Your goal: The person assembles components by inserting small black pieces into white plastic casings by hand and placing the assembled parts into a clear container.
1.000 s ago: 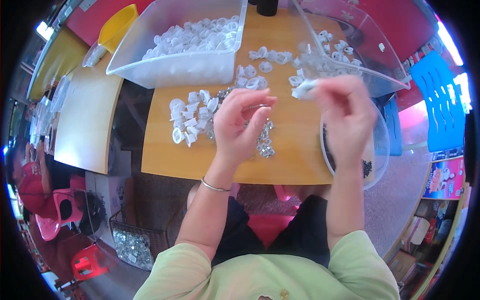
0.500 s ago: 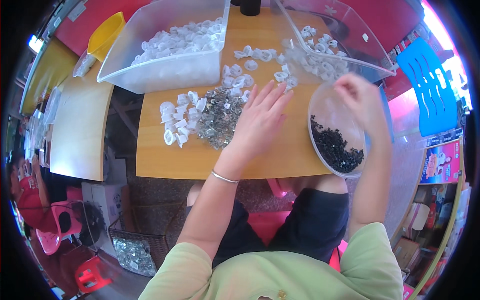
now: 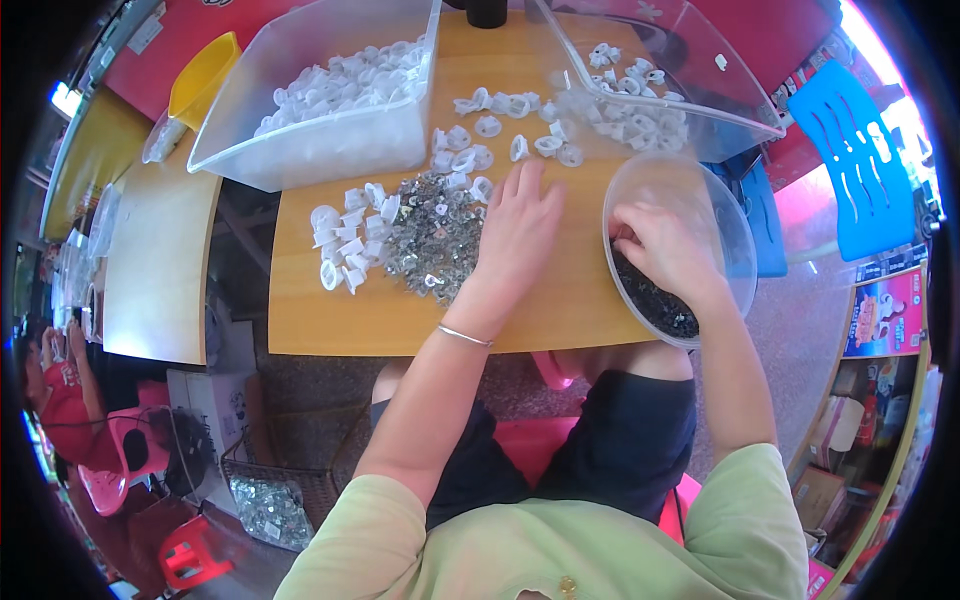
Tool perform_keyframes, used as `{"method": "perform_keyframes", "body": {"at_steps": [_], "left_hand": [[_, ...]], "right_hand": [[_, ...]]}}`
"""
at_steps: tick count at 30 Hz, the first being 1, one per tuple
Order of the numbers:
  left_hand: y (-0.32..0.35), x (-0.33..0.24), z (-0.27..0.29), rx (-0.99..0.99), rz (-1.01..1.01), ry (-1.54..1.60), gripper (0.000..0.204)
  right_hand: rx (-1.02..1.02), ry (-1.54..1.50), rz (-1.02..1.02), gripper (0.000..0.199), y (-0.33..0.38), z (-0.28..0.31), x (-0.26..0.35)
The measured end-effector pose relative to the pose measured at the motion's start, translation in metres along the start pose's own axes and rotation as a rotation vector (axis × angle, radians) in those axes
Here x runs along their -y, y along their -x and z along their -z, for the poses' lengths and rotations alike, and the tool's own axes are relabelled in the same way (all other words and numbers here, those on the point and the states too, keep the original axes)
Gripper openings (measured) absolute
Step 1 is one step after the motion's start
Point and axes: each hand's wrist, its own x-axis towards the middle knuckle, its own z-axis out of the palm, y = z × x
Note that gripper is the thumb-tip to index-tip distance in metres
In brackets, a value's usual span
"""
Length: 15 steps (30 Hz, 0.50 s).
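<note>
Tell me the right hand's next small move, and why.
It should probably pinch up a small black piece: the right hand is already inside the clear round tub, its fingers down by these pieces, while the left hand is over the table, close to a loose white ring.

Yellow basin (image 3: 203,82), slotted blue chair back (image 3: 855,165)
</note>
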Motion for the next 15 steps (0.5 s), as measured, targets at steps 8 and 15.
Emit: {"method": "perform_keyframes", "body": {"at_steps": [8,15], "left_hand": [[-0.003,0.003,0.001,-0.126,0.0,-0.066,0.048],[-0.012,0.011,0.008,0.009,0.194,0.239,0.052]], "right_hand": [[-0.083,-0.01,0.041,0.011,0.01,0.018,0.004],[-0.213,-0.335,-0.04,0.011,0.019,0.017,0.025]]}}
